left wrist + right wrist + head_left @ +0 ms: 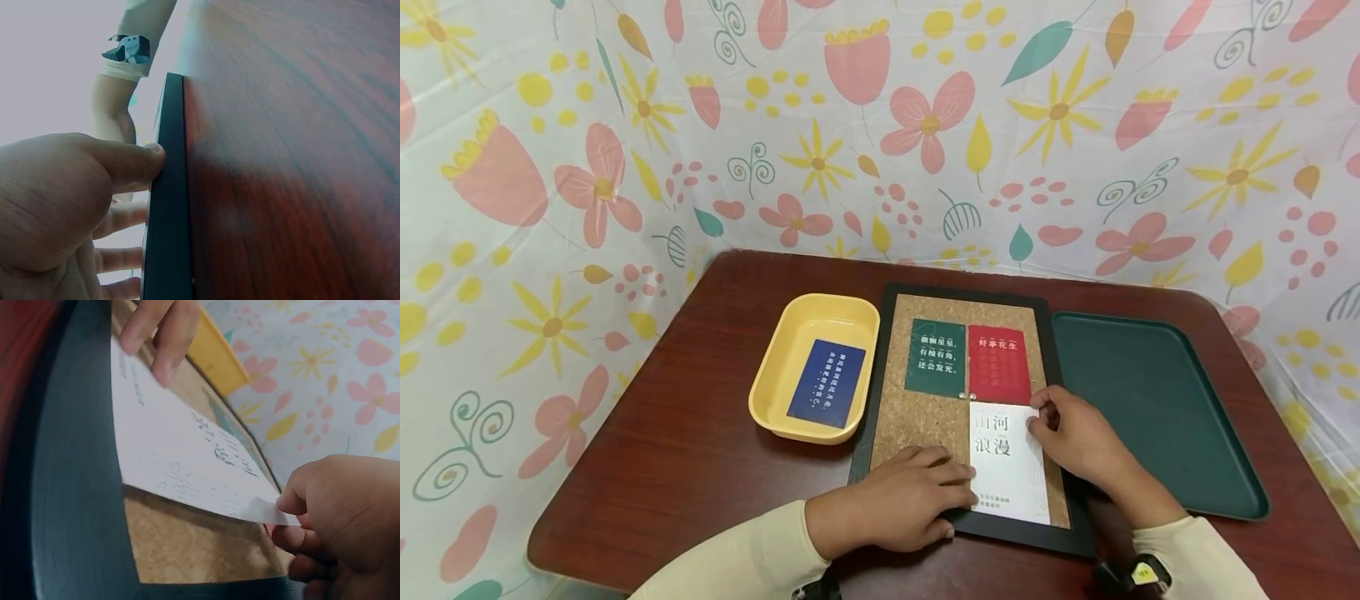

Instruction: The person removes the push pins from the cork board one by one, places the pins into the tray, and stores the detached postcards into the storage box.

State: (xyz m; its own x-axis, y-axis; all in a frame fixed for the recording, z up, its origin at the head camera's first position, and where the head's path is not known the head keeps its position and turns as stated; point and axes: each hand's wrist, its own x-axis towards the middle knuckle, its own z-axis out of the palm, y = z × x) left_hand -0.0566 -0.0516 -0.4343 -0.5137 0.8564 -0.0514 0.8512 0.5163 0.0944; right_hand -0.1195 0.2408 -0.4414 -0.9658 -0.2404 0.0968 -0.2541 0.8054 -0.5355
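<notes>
Fingers loosely extended, the left hand [910, 500] touches a rectangular white card [1011, 471] the right hand [1084, 439] pinches over grainy cork [917, 421].

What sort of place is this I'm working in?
Likely a makeshift work corner: a dark-red table, a flower-print sheet hung behind it and along one side, and a framed corkboard lying on top.

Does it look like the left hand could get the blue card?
Probably yes: the yellow tub is open on top, nothing covers the blue card, and the left hand is nearby.
</notes>
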